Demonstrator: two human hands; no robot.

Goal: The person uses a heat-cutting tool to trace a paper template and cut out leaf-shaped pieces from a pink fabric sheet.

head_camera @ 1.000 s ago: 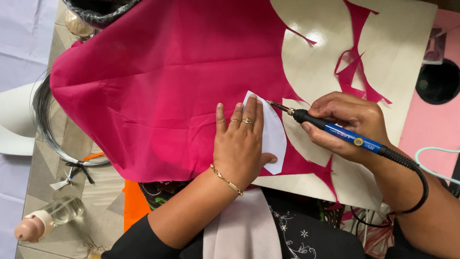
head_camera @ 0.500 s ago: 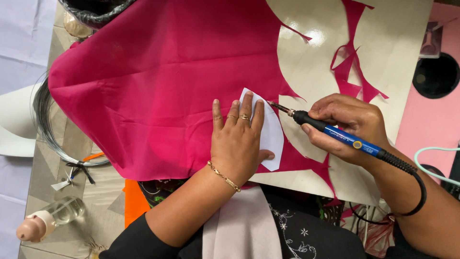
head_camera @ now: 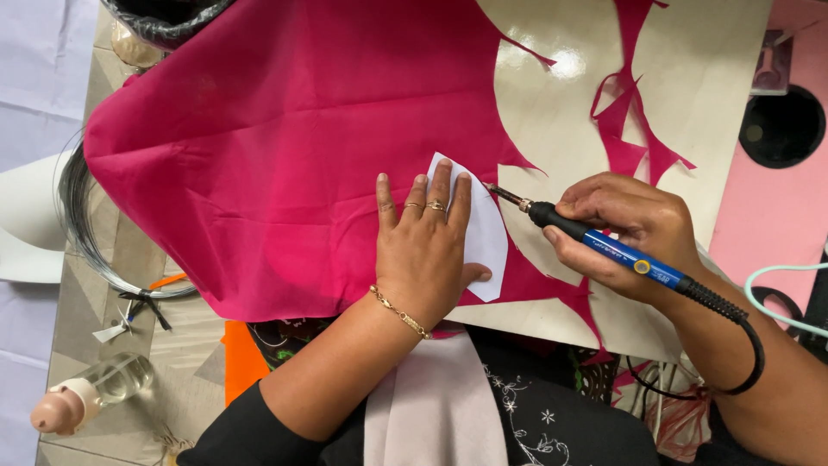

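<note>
Left hand (head_camera: 427, 255) lies flat, fingers spread, pressing a white template (head_camera: 483, 233) onto the pink fabric (head_camera: 285, 147). Right hand (head_camera: 625, 229) is closed around a blue-handled hot tool (head_camera: 604, 246), held like a pen; its metal tip sits at the template's upper right edge, on the fabric's cut border. Fabric covers the left part of a cream board (head_camera: 699, 112) on the counter (head_camera: 172, 345); loose pink offcuts (head_camera: 630, 129) lie on the bare board, well apart from the tip. A wire coil (head_camera: 82, 224) lies left of the fabric, a small bottle (head_camera: 86, 397) near the lower left corner.
</note>
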